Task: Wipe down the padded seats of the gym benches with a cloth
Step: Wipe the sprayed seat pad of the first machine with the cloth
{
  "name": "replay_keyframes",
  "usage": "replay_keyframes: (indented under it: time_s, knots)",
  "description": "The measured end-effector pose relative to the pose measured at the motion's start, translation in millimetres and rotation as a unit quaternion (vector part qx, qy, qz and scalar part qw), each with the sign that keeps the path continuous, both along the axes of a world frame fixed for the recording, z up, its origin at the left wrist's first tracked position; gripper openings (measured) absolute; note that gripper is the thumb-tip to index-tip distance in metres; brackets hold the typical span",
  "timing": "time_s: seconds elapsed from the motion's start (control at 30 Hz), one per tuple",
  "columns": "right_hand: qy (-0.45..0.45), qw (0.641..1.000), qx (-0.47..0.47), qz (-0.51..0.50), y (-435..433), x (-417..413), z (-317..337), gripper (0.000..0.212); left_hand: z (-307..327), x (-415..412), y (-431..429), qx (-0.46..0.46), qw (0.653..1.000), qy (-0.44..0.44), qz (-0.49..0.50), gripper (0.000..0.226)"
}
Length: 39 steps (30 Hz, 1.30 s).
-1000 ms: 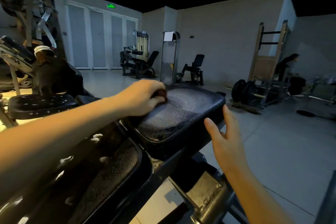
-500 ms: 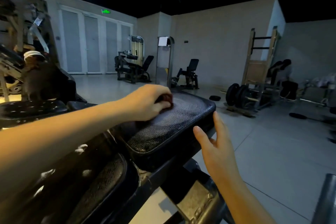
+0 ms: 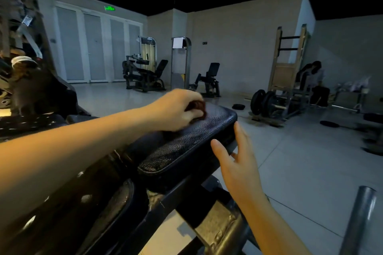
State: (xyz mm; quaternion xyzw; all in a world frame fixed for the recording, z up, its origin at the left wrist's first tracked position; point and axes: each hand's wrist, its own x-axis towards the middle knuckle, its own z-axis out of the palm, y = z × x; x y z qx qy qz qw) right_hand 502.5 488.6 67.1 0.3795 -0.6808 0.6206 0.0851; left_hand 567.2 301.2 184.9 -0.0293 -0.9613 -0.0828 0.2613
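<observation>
Head view: my right hand [image 3: 238, 163] hangs loose, fingers spread and holding nothing, just beside the right edge of the seat pad [image 3: 186, 147]. Farther up the pad, my left hand [image 3: 176, 109] is bunched round the dark reddish cloth [image 3: 199, 107], pressing it onto the far end. Beyond, weight plates [image 3: 260, 101] stand on the floor.

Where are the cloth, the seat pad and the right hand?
cloth [image 3: 199, 108], head view, reddish wad's exposed edge.
seat pad [image 3: 186, 145], head view, bare textured top.
right hand [image 3: 238, 170], head view, back of the hand.
</observation>
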Motion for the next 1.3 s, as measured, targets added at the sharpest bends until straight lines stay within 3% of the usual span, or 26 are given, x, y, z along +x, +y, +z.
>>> replay_keyframes:
  time_s: [0.1,0.17,0.3,0.4,0.47,0.57,0.7,0.83,0.97,1.03,1.1,1.2,1.3]
  knots:
    - [0.005,1.000,0.018,-0.024,0,1,-1,0.083,5,-10,-50,-0.010,0.986,-0.002,0.164,0.017]
    - [0.012,0.999,0.023,-0.034,0,3,1,0.089,10,-29,-52,0.022,0.978,-0.002,0.205,0.020]
    - [0.001,1.000,0.014,-0.018,2,5,3,0.082,14,-55,8,0.045,0.995,0.026,0.089,0.010]
    - [0.002,1.000,0.003,-0.010,2,4,3,0.078,8,-28,39,0.021,1.000,0.002,-0.019,0.010]
    - [-0.007,1.000,-0.010,-0.003,1,3,2,0.084,0,-1,27,0.003,0.999,-0.009,-0.037,0.006]
    - [-0.007,1.000,-0.015,-0.001,0,0,0,0.090,-2,18,-23,-0.006,0.999,-0.011,0.045,0.009]
    - [0.003,1.000,0.002,-0.020,-2,0,-1,0.093,6,-21,-55,0.022,0.981,-0.011,0.193,0.016]
    - [0.002,1.000,0.010,-0.016,1,5,2,0.087,11,-50,11,0.035,0.996,0.024,0.084,0.011]
    - [-0.002,1.000,0.005,-0.006,3,3,2,0.071,-5,6,39,0.007,0.998,0.011,-0.057,0.005]
    - [-0.004,1.000,0.004,-0.003,2,2,0,0.072,-14,35,13,0.005,0.999,0.010,-0.043,0.004]
    - [-0.004,1.000,0.008,-0.006,1,1,-1,0.077,-13,44,-25,0.012,0.999,0.002,0.031,0.005]
    - [0.004,1.000,0.009,-0.017,-1,1,0,0.079,-2,12,-60,0.021,0.988,-0.018,0.149,0.013]
    - [0.001,1.000,0.010,-0.011,1,5,1,0.079,6,-31,-41,0.045,0.987,0.014,0.155,0.020]
